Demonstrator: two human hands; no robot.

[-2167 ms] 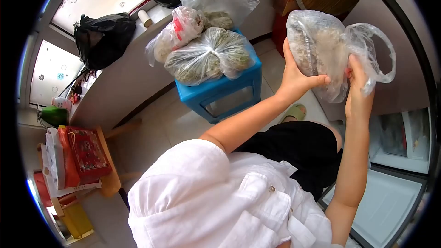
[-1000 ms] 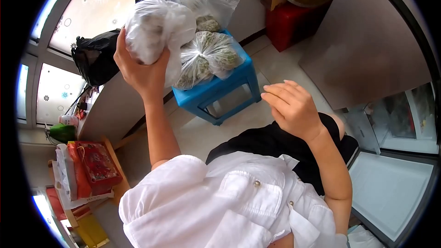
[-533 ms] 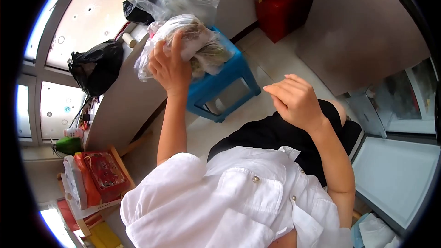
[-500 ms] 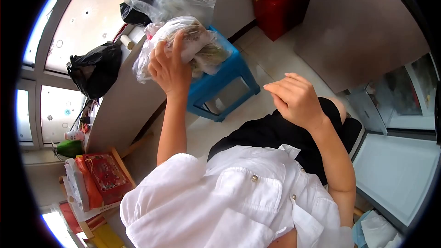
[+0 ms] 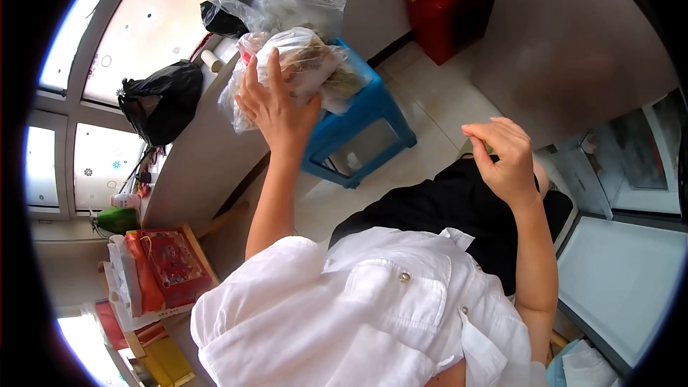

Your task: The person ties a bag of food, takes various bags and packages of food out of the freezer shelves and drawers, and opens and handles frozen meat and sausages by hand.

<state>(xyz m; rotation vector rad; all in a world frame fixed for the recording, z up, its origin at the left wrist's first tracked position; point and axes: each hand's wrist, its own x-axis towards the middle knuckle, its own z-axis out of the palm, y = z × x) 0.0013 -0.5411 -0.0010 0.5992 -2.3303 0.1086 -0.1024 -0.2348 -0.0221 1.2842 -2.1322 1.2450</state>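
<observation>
My left hand (image 5: 278, 113) is open with its fingers spread, against a white plastic bag (image 5: 297, 46) with brownish contents. Clear plastic wraps something greenish (image 5: 344, 86) beside that bag. These bags rest on a blue plastic stool (image 5: 387, 111). My right hand (image 5: 507, 154) hovers over my lap, well apart from the bags. Its fingers are bent together, and I see nothing held in them. Something greenish shows through the gap by the thumb, too small to name.
A clear plastic bag (image 5: 283, 3) and a black bag (image 5: 161, 104) lie by the window ledge. A red box (image 5: 451, 25) stands past the stool. At right is an open freezer drawer or door (image 5: 623, 279). A red gift box (image 5: 172, 269) sits at lower left.
My right hand has moved right, away from the stool. The left hand stays at the white bag, its thumb now spread wider. The whole view has shifted slightly.
</observation>
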